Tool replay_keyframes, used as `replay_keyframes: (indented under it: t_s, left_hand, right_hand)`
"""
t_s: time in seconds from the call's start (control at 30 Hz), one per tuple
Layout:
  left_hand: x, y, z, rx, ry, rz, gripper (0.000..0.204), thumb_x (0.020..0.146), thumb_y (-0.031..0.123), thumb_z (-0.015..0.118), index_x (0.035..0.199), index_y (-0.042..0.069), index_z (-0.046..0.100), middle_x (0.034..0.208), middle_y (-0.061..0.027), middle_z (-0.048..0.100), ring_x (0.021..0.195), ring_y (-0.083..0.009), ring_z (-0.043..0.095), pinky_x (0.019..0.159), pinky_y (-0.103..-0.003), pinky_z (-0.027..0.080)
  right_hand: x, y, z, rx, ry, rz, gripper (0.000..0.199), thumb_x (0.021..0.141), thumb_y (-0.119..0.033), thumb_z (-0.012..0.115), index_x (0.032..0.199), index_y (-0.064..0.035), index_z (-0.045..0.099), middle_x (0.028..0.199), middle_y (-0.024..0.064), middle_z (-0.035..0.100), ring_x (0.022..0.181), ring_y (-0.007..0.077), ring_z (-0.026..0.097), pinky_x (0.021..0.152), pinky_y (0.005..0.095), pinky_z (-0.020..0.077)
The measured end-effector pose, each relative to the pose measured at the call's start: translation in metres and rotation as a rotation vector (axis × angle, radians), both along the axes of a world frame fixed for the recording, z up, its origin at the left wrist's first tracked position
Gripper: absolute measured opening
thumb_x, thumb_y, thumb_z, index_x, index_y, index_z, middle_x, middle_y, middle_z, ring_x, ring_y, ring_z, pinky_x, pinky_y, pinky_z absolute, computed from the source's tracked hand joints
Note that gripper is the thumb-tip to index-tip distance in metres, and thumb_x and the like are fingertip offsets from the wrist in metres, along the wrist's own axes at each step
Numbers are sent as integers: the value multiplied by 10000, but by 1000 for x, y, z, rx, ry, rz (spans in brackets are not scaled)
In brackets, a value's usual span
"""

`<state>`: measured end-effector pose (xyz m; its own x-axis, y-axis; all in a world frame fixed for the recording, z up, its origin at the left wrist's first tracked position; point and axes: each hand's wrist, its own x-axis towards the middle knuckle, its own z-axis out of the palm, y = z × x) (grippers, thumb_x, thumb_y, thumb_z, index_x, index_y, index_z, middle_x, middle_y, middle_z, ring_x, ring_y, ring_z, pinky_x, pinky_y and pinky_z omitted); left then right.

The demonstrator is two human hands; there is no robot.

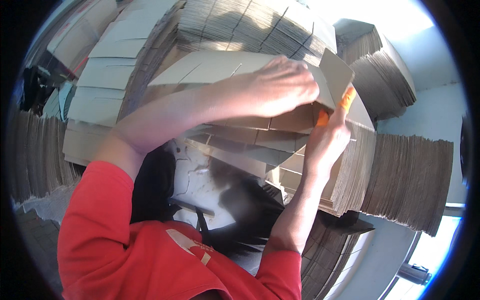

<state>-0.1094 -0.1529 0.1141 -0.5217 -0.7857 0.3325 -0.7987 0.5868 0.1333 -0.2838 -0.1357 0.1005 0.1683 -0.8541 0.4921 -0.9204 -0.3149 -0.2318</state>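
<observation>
A pale, slotted cardboard sheet (210, 67) lies across the stack in front of me, with a flap (336, 75) standing up at its right end. My right hand (327, 132) wears orange covers on two fingers and pinches the sheet beside this flap. Over the sheet, just left of the flap, my left hand (282, 87) is closed with its knuckles up. Its fingertips are hidden, so what it grips does not show. Beneath both hands hang brown, slotted cardboard layers (260, 125), fanned out towards me.
Tall cardboard stacks rise at the back (250, 30), the far right (380, 67) and the right (407, 180). Overlapping pale sheets (102, 80) cover the left side, with another stack (42, 150) beyond. A white, stained surface (192, 172) shows below my hands.
</observation>
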Motion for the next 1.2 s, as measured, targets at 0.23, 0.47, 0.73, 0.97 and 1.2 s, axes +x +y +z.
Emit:
replay_keyframes:
  t_s: [0.23,0.47,0.73,0.97,1.2]
  left_hand:
    - [65,-7,23,49,228,100,177,779,171,695,870,19,691,738,-146,657,742,-285,658,671,-400,519]
    - [95,10,-3,177,164,183,252,811,242,710,919,15,693,747,-172,641,722,-329,639,677,-413,492]
    - [100,70,-70,-10,314,53,289,845,230,714,1032,11,687,898,-103,693,828,-252,617,752,-379,524]
    - [46,93,-100,-102,308,-147,183,831,184,689,840,6,648,826,-92,661,786,-257,588,759,-369,513]
    - [42,105,-107,61,404,-137,110,805,119,686,777,17,656,722,-106,620,745,-266,561,692,-394,478]
  right_hand:
    - [38,-69,35,203,325,207,239,860,3,488,1033,61,643,1020,257,671,957,366,680,827,474,527]
    - [31,-113,-47,899,-404,-79,341,894,45,522,1229,69,578,1098,173,686,604,281,707,480,353,589]
    - [-89,8,-17,-27,33,-237,354,898,-151,655,1230,-34,629,1091,188,670,967,313,670,818,411,528]
    - [-176,61,-77,90,499,-265,462,799,-280,745,1162,-46,577,979,193,589,960,380,599,762,467,524]
    - [-201,31,-82,140,196,-396,369,869,-248,649,1123,-15,518,819,241,641,794,437,649,695,499,499]
